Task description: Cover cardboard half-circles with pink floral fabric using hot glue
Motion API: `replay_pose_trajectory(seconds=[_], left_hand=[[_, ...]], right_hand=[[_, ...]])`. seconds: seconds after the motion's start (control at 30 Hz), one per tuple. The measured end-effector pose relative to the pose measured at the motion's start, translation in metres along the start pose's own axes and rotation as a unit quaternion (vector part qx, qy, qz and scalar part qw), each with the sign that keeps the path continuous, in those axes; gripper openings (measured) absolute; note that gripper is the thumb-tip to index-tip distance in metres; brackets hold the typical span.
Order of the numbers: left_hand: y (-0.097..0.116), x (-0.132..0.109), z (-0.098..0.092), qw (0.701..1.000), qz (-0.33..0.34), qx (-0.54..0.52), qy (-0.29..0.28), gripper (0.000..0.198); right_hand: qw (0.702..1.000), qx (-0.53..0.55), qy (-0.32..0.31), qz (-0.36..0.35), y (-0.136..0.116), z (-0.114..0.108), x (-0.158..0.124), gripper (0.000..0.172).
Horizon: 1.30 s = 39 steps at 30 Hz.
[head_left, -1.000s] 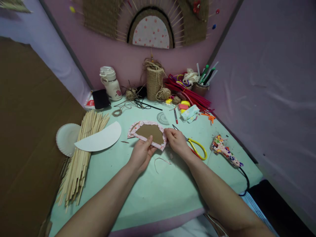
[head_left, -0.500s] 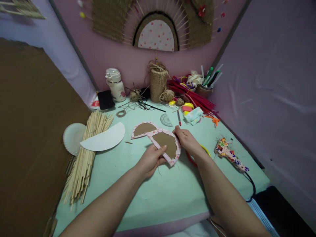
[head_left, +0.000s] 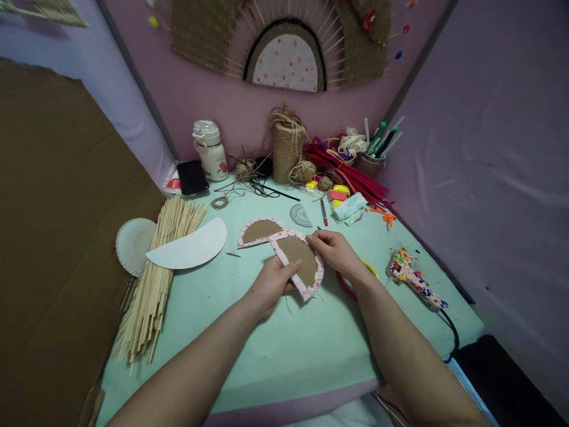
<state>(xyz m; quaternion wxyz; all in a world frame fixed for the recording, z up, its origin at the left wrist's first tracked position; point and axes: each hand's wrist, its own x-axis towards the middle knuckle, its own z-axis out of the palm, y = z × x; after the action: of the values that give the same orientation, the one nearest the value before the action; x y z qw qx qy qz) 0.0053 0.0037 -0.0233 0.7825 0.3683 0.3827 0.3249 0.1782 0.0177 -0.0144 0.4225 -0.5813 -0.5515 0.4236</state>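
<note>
A cardboard half-circle (head_left: 297,254) edged with pink-spotted fabric is tilted above the table. My left hand (head_left: 276,281) is closed on its straight lower-left edge, thumb on the brown face. On the upper right of its curved rim, my right hand (head_left: 331,246) pinches the fabric border between thumb and fingers. Behind it lies a second fabric-edged cardboard half-circle (head_left: 262,230), partly overlapped by the first. Under my right forearm, a ring-like thing with red and yellow parts (head_left: 347,286) shows only in part.
Bamboo sticks (head_left: 149,296) lie at left under a white paper half-circle (head_left: 191,246), beside a paper plate (head_left: 133,244). A patterned glue gun (head_left: 415,279) with a black cord lies at right. Behind are a protractor (head_left: 301,215), twine spool (head_left: 287,151) and bottle (head_left: 211,154).
My right hand has slid a little up and left along the curved rim of the cardboard half-circle. My left hand keeps its hold, and the view has shifted slightly.
</note>
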Motion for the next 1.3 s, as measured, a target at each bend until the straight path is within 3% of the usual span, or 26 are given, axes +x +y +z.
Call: replay_pose_trajectory(seconds=[0.3,0.4,0.53,0.63,0.7,0.77,0.9,1.03,1.2,1.3], left_hand=[[0.001,-0.001,0.002,1.0,-0.003,0.007,0.008,0.031],[0.003,-0.001,0.002,0.999,0.008,-0.048,-0.004,0.03],[0.008,0.004,-0.003,0.979,0.064,-0.188,0.054,0.028],[0.01,0.009,-0.007,0.955,0.101,-0.261,0.093,0.03],[0.01,0.012,-0.009,0.951,0.117,-0.271,0.095,0.031],[0.009,0.013,-0.01,0.951,0.131,-0.265,0.093,0.032],[0.009,0.014,-0.01,0.948,0.153,-0.256,0.11,0.03],[0.009,0.015,-0.011,0.955,0.179,-0.219,0.086,0.038],[0.003,0.011,-0.007,0.979,0.194,-0.031,0.058,0.044],[0.004,0.003,-0.003,0.977,0.196,0.079,-0.024,0.048]], right_hand=[[0.999,0.036,-0.02,0.024,-0.002,-0.007,-0.003,0.029],[0.995,0.082,-0.036,0.05,0.002,-0.012,0.0,0.039],[0.984,0.152,-0.045,0.085,0.004,-0.013,0.0,0.044],[0.978,0.15,-0.12,0.085,0.002,-0.004,-0.005,0.039],[0.968,0.168,-0.172,0.076,0.0,0.004,-0.008,0.049],[0.96,0.199,-0.184,0.064,0.001,0.014,-0.01,0.057],[0.965,0.22,-0.135,0.035,0.007,0.029,-0.01,0.073],[0.989,0.135,-0.049,-0.031,0.01,0.04,-0.014,0.099],[0.992,-0.01,0.014,-0.123,0.013,0.039,-0.016,0.107],[0.992,0.01,0.012,-0.125,0.012,0.032,-0.014,0.103]])
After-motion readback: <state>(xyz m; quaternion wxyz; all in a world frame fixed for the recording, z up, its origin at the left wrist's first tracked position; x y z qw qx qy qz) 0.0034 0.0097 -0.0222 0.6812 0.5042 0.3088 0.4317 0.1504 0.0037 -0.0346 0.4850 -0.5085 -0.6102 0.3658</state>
